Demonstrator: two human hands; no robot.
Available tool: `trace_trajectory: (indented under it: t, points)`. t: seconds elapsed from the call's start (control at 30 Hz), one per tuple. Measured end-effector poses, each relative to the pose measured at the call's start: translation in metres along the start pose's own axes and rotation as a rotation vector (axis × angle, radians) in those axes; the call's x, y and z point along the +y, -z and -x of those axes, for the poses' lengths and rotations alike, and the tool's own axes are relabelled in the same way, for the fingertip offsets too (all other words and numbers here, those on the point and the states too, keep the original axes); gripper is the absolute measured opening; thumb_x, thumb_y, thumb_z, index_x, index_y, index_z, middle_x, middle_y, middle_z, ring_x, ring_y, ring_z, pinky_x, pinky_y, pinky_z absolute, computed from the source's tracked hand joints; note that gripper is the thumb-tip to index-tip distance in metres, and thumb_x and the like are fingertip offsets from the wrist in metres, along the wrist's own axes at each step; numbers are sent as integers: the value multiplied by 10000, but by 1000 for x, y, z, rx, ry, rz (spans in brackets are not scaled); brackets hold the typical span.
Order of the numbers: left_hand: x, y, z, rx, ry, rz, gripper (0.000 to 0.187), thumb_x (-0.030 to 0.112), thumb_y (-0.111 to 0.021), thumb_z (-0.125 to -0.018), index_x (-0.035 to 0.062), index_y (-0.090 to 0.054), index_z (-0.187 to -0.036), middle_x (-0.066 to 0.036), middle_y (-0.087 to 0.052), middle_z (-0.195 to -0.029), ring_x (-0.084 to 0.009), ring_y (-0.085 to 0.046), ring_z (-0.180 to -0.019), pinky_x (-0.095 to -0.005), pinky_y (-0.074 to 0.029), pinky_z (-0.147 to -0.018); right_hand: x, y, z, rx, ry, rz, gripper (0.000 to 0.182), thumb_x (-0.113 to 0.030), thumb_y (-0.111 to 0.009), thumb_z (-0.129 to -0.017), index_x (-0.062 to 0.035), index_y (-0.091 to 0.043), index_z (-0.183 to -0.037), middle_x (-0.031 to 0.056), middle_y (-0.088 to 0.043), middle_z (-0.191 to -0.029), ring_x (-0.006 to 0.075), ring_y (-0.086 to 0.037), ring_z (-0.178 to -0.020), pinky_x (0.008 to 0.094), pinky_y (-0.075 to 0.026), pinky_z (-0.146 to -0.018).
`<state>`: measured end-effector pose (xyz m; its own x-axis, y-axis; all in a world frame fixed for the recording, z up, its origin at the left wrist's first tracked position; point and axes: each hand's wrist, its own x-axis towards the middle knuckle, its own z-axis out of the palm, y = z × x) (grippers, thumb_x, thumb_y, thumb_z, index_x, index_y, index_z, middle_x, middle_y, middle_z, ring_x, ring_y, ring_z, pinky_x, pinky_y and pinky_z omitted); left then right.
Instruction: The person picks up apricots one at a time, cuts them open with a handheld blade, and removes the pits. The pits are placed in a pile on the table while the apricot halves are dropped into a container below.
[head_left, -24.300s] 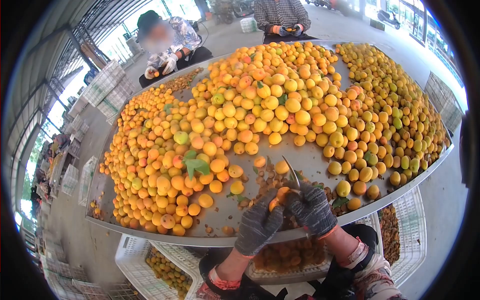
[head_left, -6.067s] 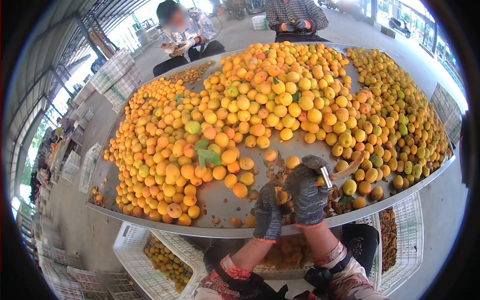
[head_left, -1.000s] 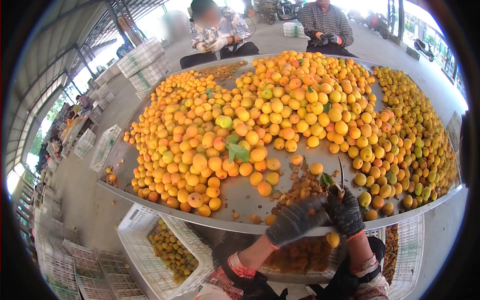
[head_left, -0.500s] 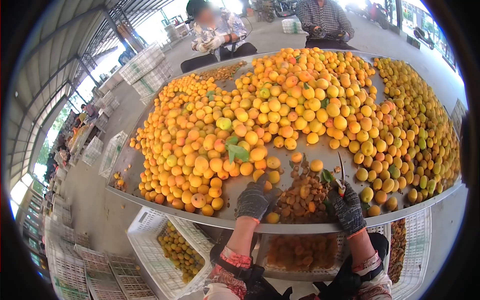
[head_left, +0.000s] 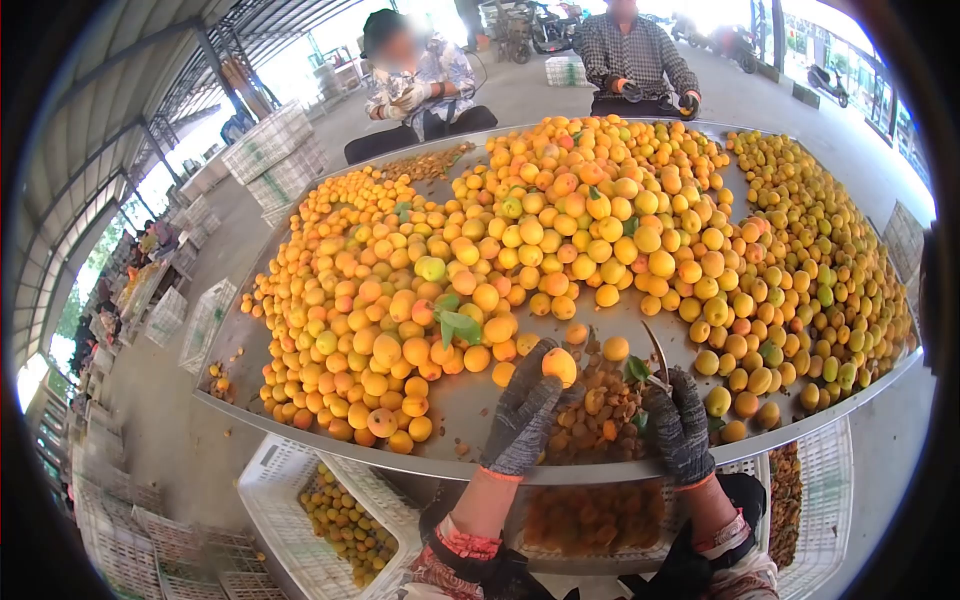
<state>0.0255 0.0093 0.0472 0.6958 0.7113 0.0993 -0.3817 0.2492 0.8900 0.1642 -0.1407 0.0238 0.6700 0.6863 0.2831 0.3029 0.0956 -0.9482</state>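
Note:
My left hand, in a dark grey glove, is closed on an orange apricot at its fingertips, over the metal table's near part. To its right, my right hand, also gloved, grips a tool with a thin curved blade that points up and away from me. Between the hands lies a heap of brown pits and scraps. A green leaf sits beside the blade. The large pile of apricots spreads beyond my left hand.
Greener apricots cover the right side of the metal table. Below its near edge stand white crates with fruit and scraps. Two people sit across the table. Stacked crates stand at the left.
My left hand has turned and lifted an apricot from the table. My right hand stays near the heap with the blade, tilted slightly more to the left. The whole view has shifted a little.

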Motion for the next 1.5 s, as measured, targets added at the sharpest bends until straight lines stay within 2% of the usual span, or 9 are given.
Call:
trace_trajectory:
  t: [0.13, 0.3, 0.43, 0.47, 0.9, 1.1, 1.17, 1.37, 1.5]
  points:
    - [11, -14, 5, 34, 83, 124, 456, 144, -556, -856, 34, -380, -1262, -56, -479, -1148, -131, -487, -996, -274, -444, -833, 16, 0, 7, 88, 53, 156, 262, -128, -529, -865, -27, -489, -1104, 13, -547, -910, 75, -495, -794, 219, -425, -708]
    - [5, -6, 11, 33, 85, 65, 439, 128, -604, -822, 50, -441, -1221, -47, -500, -1140, -121, -513, -973, -250, -449, -810, -22, -7, 11, -45, -292, -611, 272, -102, -550, -853, -28, -499, -1110, 29, -570, -953, 86, -526, -819, 233, -453, -723]
    - [-1, -2, 11, -2, 108, 225, 432, 74, -638, -784, 59, -486, -1188, -38, -541, -1097, -117, -521, -979, -244, -448, -822, -31, -19, 11, -167, 35, -11, 243, -72, -552, -847, -33, -515, -1083, 37, -588, -914, 93, -545, -797, 236, -471, -713]
    - [-1, -3, 10, -4, 103, 227, 432, 74, -638, -784, 59, -486, -1188, -38, -541, -1097, -117, -521, -979, -244, -448, -822, -54, -28, 16, -109, 7, -119, 228, -46, -554, -829, 8, -517, -1048, 130, -589, -911, 205, -585, -784, 311, -473, -679]
    - [6, -8, 11, -1, 55, 108, 453, 104, -591, -829, 36, -431, -1247, -59, -478, -1216, -133, -456, -1084, -272, -371, -927, -43, -53, 22, -105, 188, 137, 231, -58, -578, -798, -7, -524, -1017, 161, -602, -801, 313, -594, -672, 348, -471, -589]
    - [2, -4, 19, 33, 155, 178, 345, 126, -621, -811, 45, -532, -1134, -48, -577, -1063, -133, -540, -958, -265, -439, -834, -30, -48, 32, -95, 289, 239, 276, -24, -565, -784, -7, -532, -1058, 192, -577, -934, 324, -584, -761, 371, -471, -621]
    - [3, -1, 21, 28, 143, 191, 317, 128, -630, -804, 47, -555, -1102, -46, -596, -1021, -135, -557, -928, -264, -452, -810, -27, -42, 36, -174, 482, 533, 316, -5, -571, -747, -8, -563, -1063, 214, -526, -1057, 330, -574, -814, 388, -470, -680]
    - [9, 5, 16, -50, 95, 70, 331, 100, -622, -799, 15, -553, -1111, -37, -592, -963, -107, -525, -908, -238, -426, -793, -41, -26, 33, -382, 94, 169, 310, -17, -553, -746, -18, -588, -1054, 198, -517, -1059, 337, -551, -899, 425, -452, -774]
    - [13, 1, 15, -159, 100, -154, 311, 125, -627, -802, 18, -564, -1087, -15, -592, -949, -91, -517, -899, -239, -415, -809, -50, -10, 23, -459, 230, 336, 326, -24, -532, -755, -20, -573, -1078, 189, -523, -1040, 343, -541, -925, 416, -458, -779]
